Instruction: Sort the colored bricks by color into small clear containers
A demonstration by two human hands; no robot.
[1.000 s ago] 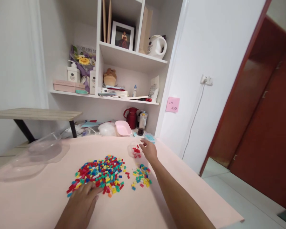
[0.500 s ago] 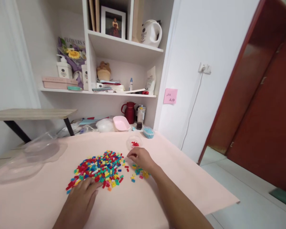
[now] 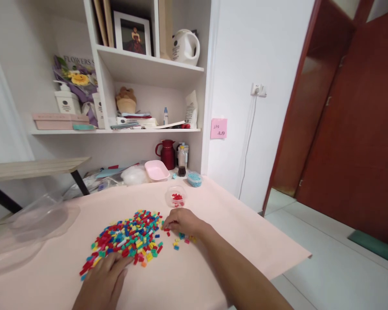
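Left hand [image 3: 105, 279] lies flat at the near edge of the pink table [image 3: 239, 232], palm down, fingers loosely spread, holding nothing; its fingertips touch the near-left fringe of the brick pile [image 3: 126, 236]. The pile is a spread heap of small bricks, red, blue, yellow, green, left of centre on the table.

Right hand [image 3: 181, 221] is on the right edge of the pile, fingers curled down with the tips drawn together at the bricks there; whether a brick is pinched between them, cannot tell. A small scatter of loose bricks [image 3: 180, 239] lies just near and right of that hand, partly under the wrist.

Farther on, a small clear cup [image 3: 176, 197] with red bricks in it stands just beyond the right hand, apart from it. Beyond that, near the wall, a second small cup [image 3: 194, 178] holds blue pieces.

Far left on the table: a large clear plastic lid [image 3: 35, 219]. Against the wall at the back: pink tray [image 3: 157, 170], dark red jug [image 3: 167, 153], white shelves [image 3: 148, 71] above. A pink note [image 3: 219, 128] is stuck to the wall on the right.
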